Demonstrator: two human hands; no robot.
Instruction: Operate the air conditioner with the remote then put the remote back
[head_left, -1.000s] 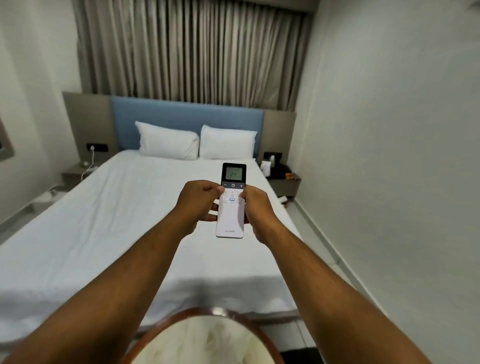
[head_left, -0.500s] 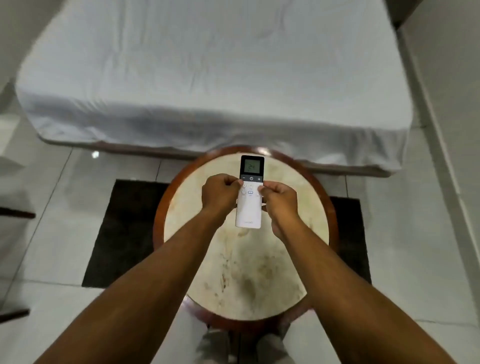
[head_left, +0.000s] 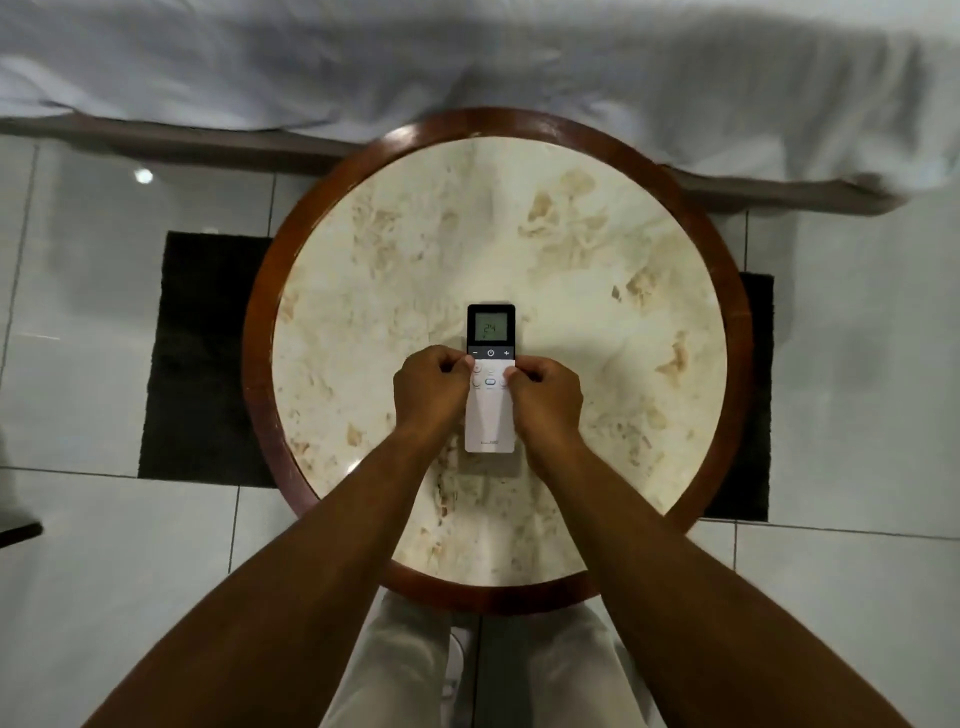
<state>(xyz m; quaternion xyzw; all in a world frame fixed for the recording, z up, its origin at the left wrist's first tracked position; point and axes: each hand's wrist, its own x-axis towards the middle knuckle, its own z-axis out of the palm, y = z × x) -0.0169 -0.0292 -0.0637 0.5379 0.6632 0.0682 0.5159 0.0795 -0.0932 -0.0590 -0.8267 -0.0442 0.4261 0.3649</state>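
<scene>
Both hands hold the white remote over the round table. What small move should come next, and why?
Probably lower the white remote with the dark screen flat onto the round marble-look table with the wooden rim, then let go. The left hand and right hand pinch its sides above the tabletop's middle, which is bare, and the screen reads 24. Whether it already touches the top, I cannot tell.

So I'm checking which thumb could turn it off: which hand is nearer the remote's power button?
Left, barely. The left hand pinches the remote just below-left of the power button; the right hand pinches slightly lower on the right.
</scene>
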